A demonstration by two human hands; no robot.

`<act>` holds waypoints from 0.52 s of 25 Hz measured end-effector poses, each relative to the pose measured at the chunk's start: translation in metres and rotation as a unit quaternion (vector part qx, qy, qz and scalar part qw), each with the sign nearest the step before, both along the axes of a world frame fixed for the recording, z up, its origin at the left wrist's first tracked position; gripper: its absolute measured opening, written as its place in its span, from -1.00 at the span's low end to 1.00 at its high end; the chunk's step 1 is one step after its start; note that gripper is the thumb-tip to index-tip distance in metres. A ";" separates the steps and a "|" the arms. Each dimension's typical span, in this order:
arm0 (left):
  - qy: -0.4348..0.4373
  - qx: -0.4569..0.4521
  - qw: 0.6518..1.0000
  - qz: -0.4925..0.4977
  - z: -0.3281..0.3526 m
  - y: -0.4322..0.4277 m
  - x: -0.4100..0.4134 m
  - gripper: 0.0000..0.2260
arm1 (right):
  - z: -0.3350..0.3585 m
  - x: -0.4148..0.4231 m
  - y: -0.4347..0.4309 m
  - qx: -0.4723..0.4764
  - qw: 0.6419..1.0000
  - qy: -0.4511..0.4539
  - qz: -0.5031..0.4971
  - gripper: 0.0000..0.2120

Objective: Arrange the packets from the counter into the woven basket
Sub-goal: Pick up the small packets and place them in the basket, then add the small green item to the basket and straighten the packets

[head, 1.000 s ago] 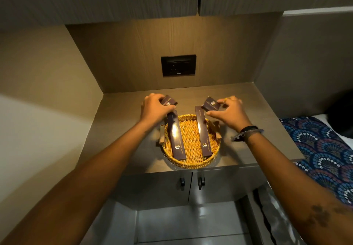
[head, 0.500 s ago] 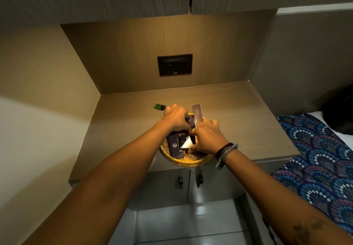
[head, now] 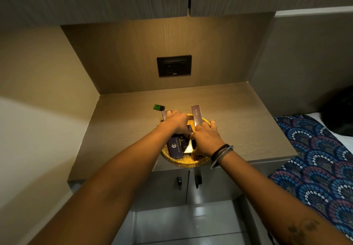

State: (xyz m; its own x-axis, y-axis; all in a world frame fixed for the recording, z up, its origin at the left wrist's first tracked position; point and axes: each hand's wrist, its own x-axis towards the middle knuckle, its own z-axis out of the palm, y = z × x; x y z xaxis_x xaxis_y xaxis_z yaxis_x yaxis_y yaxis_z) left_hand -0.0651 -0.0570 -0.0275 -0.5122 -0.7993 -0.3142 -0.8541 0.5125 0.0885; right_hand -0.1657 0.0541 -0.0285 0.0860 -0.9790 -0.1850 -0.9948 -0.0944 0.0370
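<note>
A black wall socket [head: 174,66] above; patterned blue bedcover [head: 315,160] right; cabinet doors [head: 188,186] below.

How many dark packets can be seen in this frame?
At least 4: one upright under the right hand, one at the left hand's fingertips, a wide one and a smaller one lying in the basket. The hands may hide more.

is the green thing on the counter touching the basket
Apart. The head view shows the small green object lying on the counter behind the left hand, with bare counter between it and the woven basket.
</note>
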 end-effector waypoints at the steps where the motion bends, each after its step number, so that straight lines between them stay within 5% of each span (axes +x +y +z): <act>1: 0.022 0.022 0.999 0.011 0.000 -0.002 0.004 -0.69 | 0.001 -0.001 0.000 0.009 1.000 -0.005 -0.002 -0.50; 4: 0.121 0.050 0.990 0.042 0.010 -0.012 0.021 -0.67 | 0.014 -0.007 -0.006 0.023 0.999 -0.047 -0.011 -0.53; 8: 0.310 -0.077 0.937 0.140 0.028 -0.028 0.072 -0.82 | 0.043 -0.011 -0.042 -0.006 0.986 -0.158 -0.050 -0.73; 10: 0.314 -0.127 0.921 0.192 0.023 -0.028 0.105 -0.80 | 0.051 -0.001 -0.071 -0.015 0.980 -0.187 -0.061 -0.74; 13: 0.215 -0.134 0.948 0.191 0.008 -0.022 0.139 -0.69 | 0.048 0.025 -0.118 0.001 0.977 -0.200 -0.068 -0.75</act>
State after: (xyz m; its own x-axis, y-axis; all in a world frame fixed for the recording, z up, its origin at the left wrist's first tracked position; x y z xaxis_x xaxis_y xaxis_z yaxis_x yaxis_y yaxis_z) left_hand 0.0743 -0.0790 -0.0196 -0.2033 -0.9741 0.0994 -0.8968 0.2260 0.3803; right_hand -0.1409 -0.0635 0.0200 0.0215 -0.9862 -0.1644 -0.9330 0.0392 -0.3576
